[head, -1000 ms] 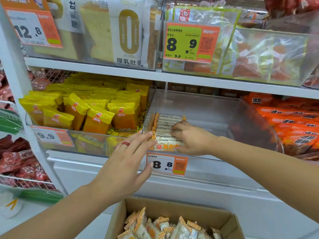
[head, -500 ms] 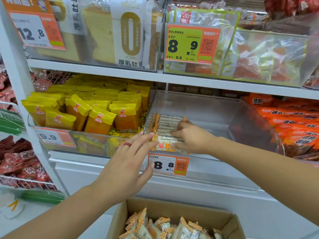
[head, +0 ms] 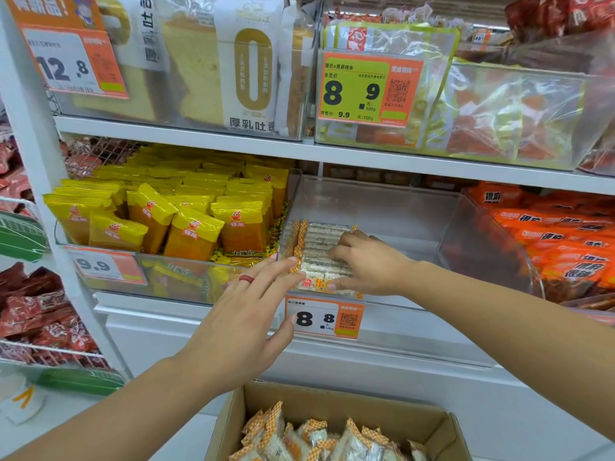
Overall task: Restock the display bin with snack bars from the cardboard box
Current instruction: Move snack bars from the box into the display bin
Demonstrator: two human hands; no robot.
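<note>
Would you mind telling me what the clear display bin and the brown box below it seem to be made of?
The clear display bin looks like rigid glossy plastic, probably acrylic: the goods behind show through its walls, which catch reflections. The brown box looks like matte cardboard, judging by its dull tan surface and thin folded edges.

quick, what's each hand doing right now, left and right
Left hand: open, fingers straight, against the front of the display bin, holding nothing.
Right hand: fingers curled on the snack bars in the bin.
</note>
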